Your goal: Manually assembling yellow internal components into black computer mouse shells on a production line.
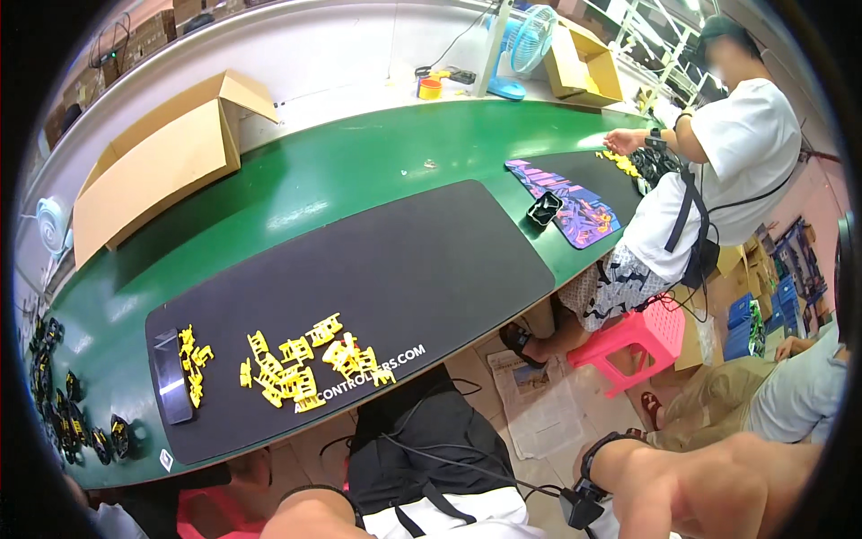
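Note:
At the lower edge, my left hand (310, 518) shows only as a patch of skin beside a black wristband; its fingers are hidden. My right hand (709, 485) is large and close at the lower right, beyond a wrist strap (588, 485) with a small black device, and its fingers cannot be made out. Both are off the table, touching nothing I can see there. In front of me a black mat (404, 251) carries a loose heap of yellow plastic frames (292, 364). Smaller yellow pieces (191, 359) lie left of it, beside a dark glossy slab (171, 377).
Black-and-yellow parts (67, 422) crowd the table's left end. A cardboard box (162, 166) stands at the back left, a blue fan (528, 40) at the back. At right, a co-worker (745, 126) reaches over yellow pieces; a patterned mat (575, 207), black tray (544, 208) and pink stool (637, 341) are nearby.

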Action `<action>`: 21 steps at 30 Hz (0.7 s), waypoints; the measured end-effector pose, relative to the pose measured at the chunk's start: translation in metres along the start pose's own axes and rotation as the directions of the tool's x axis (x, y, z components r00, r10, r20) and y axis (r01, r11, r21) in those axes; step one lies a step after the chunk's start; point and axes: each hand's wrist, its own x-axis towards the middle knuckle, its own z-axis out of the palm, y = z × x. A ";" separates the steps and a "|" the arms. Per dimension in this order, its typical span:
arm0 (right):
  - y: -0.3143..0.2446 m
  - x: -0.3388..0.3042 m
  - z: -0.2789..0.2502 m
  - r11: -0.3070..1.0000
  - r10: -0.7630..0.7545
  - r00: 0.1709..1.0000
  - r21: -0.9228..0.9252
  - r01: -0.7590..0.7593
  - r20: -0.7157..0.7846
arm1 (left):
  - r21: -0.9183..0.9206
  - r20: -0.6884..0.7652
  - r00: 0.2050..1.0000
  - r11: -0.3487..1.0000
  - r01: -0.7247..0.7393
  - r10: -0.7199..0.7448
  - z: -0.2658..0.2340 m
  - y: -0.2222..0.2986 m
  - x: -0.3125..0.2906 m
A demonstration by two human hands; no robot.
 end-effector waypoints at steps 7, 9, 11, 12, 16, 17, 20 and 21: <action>-0.008 0.011 0.017 0.976 0.202 0.978 -0.093 -0.197 0.047 | 0.772 -0.224 0.902 0.498 0.395 -0.369 -0.123 0.100 -0.034; -0.010 0.006 0.026 0.963 0.245 0.969 -0.126 -0.239 0.037 | 0.848 -0.347 0.824 0.226 0.479 -0.447 -0.160 0.128 -0.043; -0.008 0.014 0.022 0.953 0.284 0.957 -0.129 -0.276 0.054 | 0.854 -0.459 0.735 -0.021 0.520 -0.500 -0.193 0.152 -0.052; -0.010 0.010 0.025 0.948 0.295 0.954 -0.140 -0.287 0.043 | 0.848 -0.490 0.699 -0.098 0.521 -0.522 -0.205 0.155 -0.056; -0.012 0.014 0.024 0.926 0.351 0.935 -0.174 -0.336 0.060 | 0.813 -0.564 0.558 -0.292 0.503 -0.609 -0.256 0.162 -0.079; -0.011 0.018 0.027 0.919 0.368 0.927 -0.180 -0.350 0.074 | 0.807 -0.572 0.534 -0.311 0.502 -0.623 -0.262 0.158 -0.086; -0.009 0.026 0.031 0.900 0.407 0.909 -0.210 -0.383 0.089 | 0.806 -0.575 0.498 -0.346 0.479 -0.649 -0.272 0.140 -0.099; -0.011 0.026 0.030 0.897 0.413 0.907 -0.214 -0.388 0.086 | 0.809 -0.573 0.499 -0.351 0.470 -0.651 -0.272 0.135 -0.100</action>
